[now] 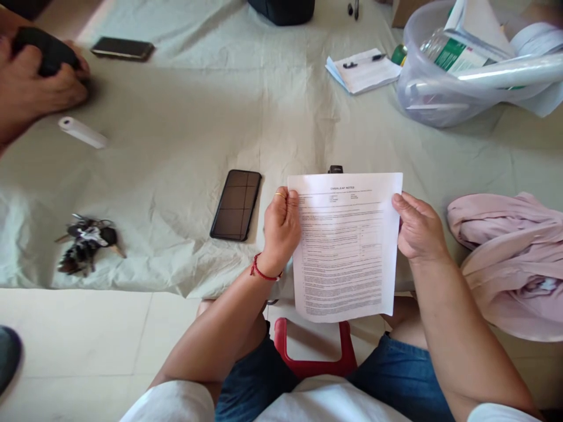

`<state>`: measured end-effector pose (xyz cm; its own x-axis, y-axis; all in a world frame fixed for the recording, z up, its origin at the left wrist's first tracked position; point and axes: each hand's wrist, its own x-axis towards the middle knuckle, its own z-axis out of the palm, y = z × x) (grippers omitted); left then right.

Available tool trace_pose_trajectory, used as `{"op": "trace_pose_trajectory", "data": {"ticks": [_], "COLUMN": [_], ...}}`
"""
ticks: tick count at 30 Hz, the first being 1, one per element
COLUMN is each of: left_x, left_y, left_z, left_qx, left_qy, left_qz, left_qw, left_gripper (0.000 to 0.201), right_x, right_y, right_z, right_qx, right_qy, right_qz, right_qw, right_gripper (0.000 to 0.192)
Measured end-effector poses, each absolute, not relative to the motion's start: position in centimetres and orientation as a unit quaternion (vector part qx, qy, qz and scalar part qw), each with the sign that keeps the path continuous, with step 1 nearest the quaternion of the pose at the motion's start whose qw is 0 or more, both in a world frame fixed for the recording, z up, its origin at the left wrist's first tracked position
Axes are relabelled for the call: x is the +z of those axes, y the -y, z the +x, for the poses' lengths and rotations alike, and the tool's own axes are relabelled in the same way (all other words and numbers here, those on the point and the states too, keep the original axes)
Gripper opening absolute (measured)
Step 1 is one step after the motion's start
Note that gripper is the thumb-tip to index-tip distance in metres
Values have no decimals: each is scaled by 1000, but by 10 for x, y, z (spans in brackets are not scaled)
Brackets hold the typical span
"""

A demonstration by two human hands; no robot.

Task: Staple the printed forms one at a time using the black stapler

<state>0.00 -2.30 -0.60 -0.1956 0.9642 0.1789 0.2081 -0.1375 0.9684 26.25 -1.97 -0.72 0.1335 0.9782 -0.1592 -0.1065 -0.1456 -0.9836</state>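
Observation:
A printed sheet of paper [343, 252], dense with small text, is held up in front of me over the table's near edge. My left hand [282, 225] pinches its upper left side, thumb on the front; a ring and a red wrist string show on that arm. On the upper right side, my right hand [417, 225] grips the sheet with the thumb in front and the fingers behind it. A dark smartphone [236, 205] lies on the cloth just left of my left hand. Behind the sheet's top edge, a small black object [335, 169] peeks out, mostly hidden.
A bunch of keys [88, 241] and a white paper roll [82, 132] lie left. Another person's hands [44, 82] hold a black object near a second phone [122, 48]. A plastic basket [433, 108], notepaper [367, 73] and pink cloth [514, 252] are right. A red stool [316, 368] is below.

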Motion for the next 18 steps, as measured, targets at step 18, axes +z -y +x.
{"op": "trace_pose_trajectory", "data": {"ticks": [18], "left_x": [-6], "left_y": [22], "left_z": [-1], "left_qx": [544], "left_qy": [-563], "left_qz": [509], "left_qw": [358], "left_gripper": [54], "right_x": [-12], "right_y": [18], "right_z": [265], "right_qx": [478], "right_qy": [416], "right_qz": [-566], "right_qw": [528], "right_gripper": [38]}}
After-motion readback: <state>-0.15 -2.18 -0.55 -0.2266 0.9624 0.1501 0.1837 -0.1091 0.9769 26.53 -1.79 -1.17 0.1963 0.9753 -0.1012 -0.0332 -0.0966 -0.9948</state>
